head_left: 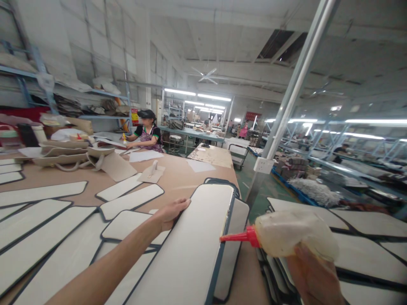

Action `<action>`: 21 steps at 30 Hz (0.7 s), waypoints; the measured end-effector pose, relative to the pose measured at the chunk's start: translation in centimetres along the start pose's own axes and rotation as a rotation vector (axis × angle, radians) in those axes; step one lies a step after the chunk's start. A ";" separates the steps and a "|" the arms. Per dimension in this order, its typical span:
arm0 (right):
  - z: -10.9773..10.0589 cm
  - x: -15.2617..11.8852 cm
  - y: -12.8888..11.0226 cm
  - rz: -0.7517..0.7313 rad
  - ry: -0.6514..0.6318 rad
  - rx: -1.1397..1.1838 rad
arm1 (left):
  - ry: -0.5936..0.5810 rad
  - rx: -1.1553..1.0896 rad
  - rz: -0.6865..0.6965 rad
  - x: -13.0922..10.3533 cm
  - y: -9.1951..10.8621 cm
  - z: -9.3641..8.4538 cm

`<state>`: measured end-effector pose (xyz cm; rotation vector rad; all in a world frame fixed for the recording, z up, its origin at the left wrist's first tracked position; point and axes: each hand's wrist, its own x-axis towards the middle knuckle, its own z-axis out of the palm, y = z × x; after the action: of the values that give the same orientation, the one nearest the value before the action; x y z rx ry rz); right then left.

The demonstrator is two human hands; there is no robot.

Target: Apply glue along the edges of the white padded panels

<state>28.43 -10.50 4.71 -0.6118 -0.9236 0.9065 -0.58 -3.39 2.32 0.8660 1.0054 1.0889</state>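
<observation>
My left hand (174,213) grips the left edge of a long white panel (193,237) with a dark border and rounded corners. Thumb and fingers are closed on that edge. In my right hand (313,271) is a translucent glue bottle (292,233) with a red nozzle, held on its side. The nozzle tip (222,238) points left and is at the panel's right edge. A thin glossy line runs along that edge near the far corner. Beneath the panel, more panels (237,237) of the same kind show on the right.
Several white panels (41,233) lie spread across the brown table (178,165) at left. Further stacked panels (365,250) are at right. Beige bag parts (70,156) lie at the back left, where a co-worker (148,131) sits. A metal post (280,123) rises beyond the table's right edge.
</observation>
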 end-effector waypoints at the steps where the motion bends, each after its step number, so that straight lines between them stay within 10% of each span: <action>1: -0.1 -0.2 -0.1 0.005 -0.013 -0.017 | -0.001 -0.002 0.000 0.1 0.1 0.0; 21: -1.2 -2.5 0.0 0.083 -0.003 -0.107 | -0.042 -0.026 0.039 1.6 1.3 -0.3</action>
<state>28.76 -12.70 3.11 -0.7448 -0.9597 0.9369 -1.02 -1.50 3.08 0.8866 0.9410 1.1100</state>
